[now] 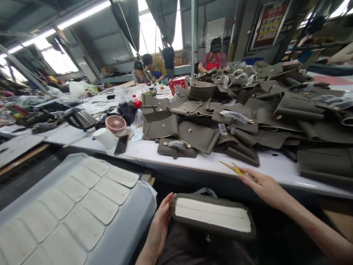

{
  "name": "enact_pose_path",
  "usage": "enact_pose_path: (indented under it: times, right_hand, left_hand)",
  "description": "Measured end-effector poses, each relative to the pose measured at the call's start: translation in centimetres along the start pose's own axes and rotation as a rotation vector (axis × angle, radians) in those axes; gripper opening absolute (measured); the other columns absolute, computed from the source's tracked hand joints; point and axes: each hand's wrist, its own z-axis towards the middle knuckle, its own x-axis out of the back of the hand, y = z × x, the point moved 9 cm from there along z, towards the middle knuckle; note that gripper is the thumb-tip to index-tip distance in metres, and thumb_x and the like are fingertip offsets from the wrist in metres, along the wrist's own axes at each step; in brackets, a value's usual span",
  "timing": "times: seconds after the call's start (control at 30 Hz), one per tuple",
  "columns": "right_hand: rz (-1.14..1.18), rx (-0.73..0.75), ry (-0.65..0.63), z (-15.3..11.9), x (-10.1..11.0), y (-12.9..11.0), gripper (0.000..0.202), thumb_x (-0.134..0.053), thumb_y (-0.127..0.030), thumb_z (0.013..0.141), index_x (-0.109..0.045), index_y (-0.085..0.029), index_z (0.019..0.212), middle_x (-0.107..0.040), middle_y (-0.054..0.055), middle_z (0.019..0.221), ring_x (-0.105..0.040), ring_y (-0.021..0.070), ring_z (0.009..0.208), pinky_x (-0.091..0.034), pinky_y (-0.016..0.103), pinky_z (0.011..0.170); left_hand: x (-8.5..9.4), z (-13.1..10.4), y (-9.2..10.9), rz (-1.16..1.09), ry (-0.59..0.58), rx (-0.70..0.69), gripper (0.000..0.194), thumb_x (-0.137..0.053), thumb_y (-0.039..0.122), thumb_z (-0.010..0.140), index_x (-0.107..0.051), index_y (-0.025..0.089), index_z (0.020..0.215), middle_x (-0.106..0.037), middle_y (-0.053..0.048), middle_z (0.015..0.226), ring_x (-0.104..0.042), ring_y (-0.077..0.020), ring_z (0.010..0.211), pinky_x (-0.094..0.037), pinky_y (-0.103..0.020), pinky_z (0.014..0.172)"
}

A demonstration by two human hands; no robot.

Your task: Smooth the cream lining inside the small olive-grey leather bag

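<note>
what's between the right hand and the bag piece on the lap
Nothing visible. The right hand, holding a yellow tool at the table edge, has open space down to the bag piece, which the left hand touches.

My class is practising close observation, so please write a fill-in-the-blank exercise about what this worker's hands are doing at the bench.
1. The left hand steadies an olive bag panel whose lining is ____.
2. The right hand holds a ____ tool at the table's edge.
3. The small fan on the table is ____.

Missing words: white; yellow; pink
</note>
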Motion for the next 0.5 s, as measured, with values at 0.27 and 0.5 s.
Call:
enact_pose_path:
  times: [0.27,0.5]
  right_hand:
    - [-0.699,0.000,0.052,6.0,-2.1,2.1,0.047,-0.035,-0.051,0.098,-0.054,-0.026,0.133,-0.061,0.016,0.108,-0.066,0.0336,0.083,-0.046,0.040,0.062]
    - [-0.642,0.023,0.118,6.9,-1.9,-3.0,0.046,-0.048,-0.040,0.097,-0.055,-0.014,0.134,-0.060,0.024,0.113,-0.056,0.0377,0.106,-0.046,0.049,0.082]
  left_hand:
    - [0.4,-0.5,-0.4,0.219,0.023,-0.150,0.050,-0.065,0.040,0.084,-0.060,0.022,0.131,-0.061,-0.008,0.137,-0.048,-0.0298,0.133,-0.034,-0.043,0.117]
    - [-0.5,-1.3,1.3,0.579,0.276,-0.199,0.058,-0.059,0.072,0.074,-0.067,0.037,0.119,-0.071,0.002,0.121,-0.054,-0.0333,0.127,-0.041,-0.048,0.113]
